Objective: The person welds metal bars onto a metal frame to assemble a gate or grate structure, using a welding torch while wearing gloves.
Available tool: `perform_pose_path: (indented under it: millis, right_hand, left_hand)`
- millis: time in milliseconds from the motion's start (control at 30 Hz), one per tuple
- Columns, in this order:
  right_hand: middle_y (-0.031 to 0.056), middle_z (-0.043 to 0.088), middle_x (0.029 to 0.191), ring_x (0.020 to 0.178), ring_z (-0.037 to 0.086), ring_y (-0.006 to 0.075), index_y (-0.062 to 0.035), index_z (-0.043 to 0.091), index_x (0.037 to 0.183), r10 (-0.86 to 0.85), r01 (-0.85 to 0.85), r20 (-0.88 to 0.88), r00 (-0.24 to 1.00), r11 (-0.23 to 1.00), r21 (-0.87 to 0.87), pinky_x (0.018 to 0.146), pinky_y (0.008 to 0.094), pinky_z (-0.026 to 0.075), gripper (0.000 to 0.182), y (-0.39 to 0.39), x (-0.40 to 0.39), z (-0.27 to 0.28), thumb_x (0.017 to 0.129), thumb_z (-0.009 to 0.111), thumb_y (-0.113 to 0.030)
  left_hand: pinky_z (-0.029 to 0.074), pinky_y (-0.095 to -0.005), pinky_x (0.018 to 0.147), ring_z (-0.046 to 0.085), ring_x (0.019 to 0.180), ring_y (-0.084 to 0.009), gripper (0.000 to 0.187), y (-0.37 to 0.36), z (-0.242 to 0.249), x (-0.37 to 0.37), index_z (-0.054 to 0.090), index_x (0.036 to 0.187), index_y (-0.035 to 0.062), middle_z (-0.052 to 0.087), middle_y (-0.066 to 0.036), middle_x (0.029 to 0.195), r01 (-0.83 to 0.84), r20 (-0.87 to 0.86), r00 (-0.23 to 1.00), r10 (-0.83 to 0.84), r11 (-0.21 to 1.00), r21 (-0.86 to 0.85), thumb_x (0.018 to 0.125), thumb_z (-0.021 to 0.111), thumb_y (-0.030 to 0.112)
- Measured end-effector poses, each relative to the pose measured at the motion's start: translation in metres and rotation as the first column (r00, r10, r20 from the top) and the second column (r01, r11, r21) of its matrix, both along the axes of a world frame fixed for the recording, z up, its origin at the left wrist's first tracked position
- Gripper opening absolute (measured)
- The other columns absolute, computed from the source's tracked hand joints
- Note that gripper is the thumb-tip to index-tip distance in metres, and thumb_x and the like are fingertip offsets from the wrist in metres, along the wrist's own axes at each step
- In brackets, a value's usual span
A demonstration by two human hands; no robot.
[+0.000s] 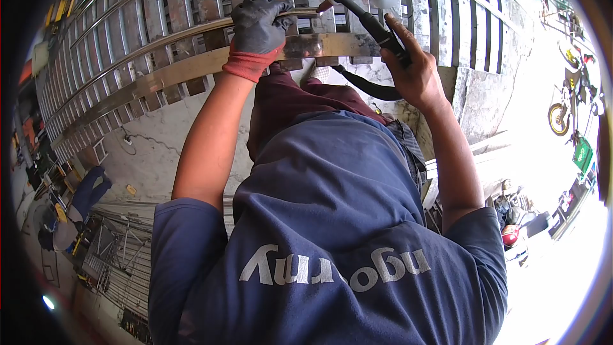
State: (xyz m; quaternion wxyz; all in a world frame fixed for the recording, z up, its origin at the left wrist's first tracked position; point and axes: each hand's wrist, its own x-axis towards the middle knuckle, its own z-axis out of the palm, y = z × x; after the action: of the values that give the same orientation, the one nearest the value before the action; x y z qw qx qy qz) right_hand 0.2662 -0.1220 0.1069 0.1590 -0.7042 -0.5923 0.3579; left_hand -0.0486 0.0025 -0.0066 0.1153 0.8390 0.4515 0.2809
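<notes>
Up close, a welding torch (373,22) sits in the person's bare right hand (415,73), fingers wrapped around its black handle, its tip (327,5) pointing at a curved steel rail (191,30) of a metal gate (159,57). A black hose (370,89) trails from the handle below the hand. The left hand (258,25), in a dark glove with a red cuff, has its fingers curled over that same rail, just beside the tip. Beneath lies a flat steel bar (191,67). Off to the right stands a motorcycle (565,112); another person (76,207) crouches at the far left.
</notes>
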Motion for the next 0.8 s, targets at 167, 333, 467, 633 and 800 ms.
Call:
perform_pose_path:
  millis: [167,333,467,633,800]
  right_hand:
    - [0.023,0.081,0.115,0.099,0.081,0.034,-0.0269,0.05,0.168,0.004,-0.002,-0.027,1.0,0.999,0.049,0.088,0.0469,0.063,0.067,0.0,0.0,-0.001,0.106,0.075,-0.022]
    - [0.0241,0.081,0.114,0.105,0.08,0.0441,-0.0321,0.05,0.167,0.035,-0.032,-0.031,0.999,0.995,0.09,0.088,0.0511,0.064,0.068,0.0,0.002,-0.006,0.104,0.074,-0.024]
    - [0.0207,0.082,0.116,0.1,0.081,0.0269,-0.0208,0.054,0.166,0.051,-0.041,-0.063,0.997,0.988,0.148,0.09,0.0426,0.062,0.063,-0.001,0.002,-0.009,0.106,0.075,-0.018]
    - [0.0273,0.081,0.105,0.102,0.081,0.0457,-0.0282,0.047,0.169,-0.036,0.046,-0.089,0.995,0.992,0.117,0.086,0.0527,0.062,0.071,-0.002,0.002,-0.007,0.105,0.076,-0.023]
    - [0.0276,0.081,0.102,0.1,0.08,0.047,-0.0303,0.045,0.17,-0.027,0.035,-0.066,0.997,0.992,0.119,0.084,0.0537,0.061,0.072,-0.003,0.003,-0.008,0.105,0.075,-0.025]
  left_hand:
    - [0.052,-0.0478,0.093,0.069,0.104,-0.0345,0.031,0.0,0.0,0.0,0.085,0.111,0.012,0.076,-0.01,0.106,-0.003,-0.018,1.0,0.003,1.0,0.004,0.084,0.09,0.026]
    - [0.054,-0.0462,0.092,0.069,0.104,-0.0341,0.028,0.001,-0.004,-0.002,0.084,0.111,0.0105,0.075,-0.01,0.107,0.011,-0.001,1.0,-0.011,1.0,0.028,0.086,0.09,0.023]
    - [0.054,-0.0462,0.091,0.069,0.102,-0.0339,0.028,0.001,0.001,0.0,0.084,0.11,0.0108,0.075,-0.011,0.105,0.009,0.036,0.999,-0.008,0.999,-0.035,0.086,0.09,0.024]
    - [0.049,-0.0507,0.093,0.068,0.105,-0.0346,0.035,0.002,-0.006,-0.002,0.085,0.114,0.0156,0.075,-0.011,0.106,0.008,-0.021,1.0,-0.008,1.0,-0.003,0.083,0.09,0.031]
    - [0.055,-0.0486,0.091,0.069,0.101,-0.0376,0.03,0.003,0.002,0.001,0.083,0.113,0.0123,0.075,-0.012,0.104,0.025,0.015,1.0,-0.025,0.999,-0.038,0.084,0.09,0.019]
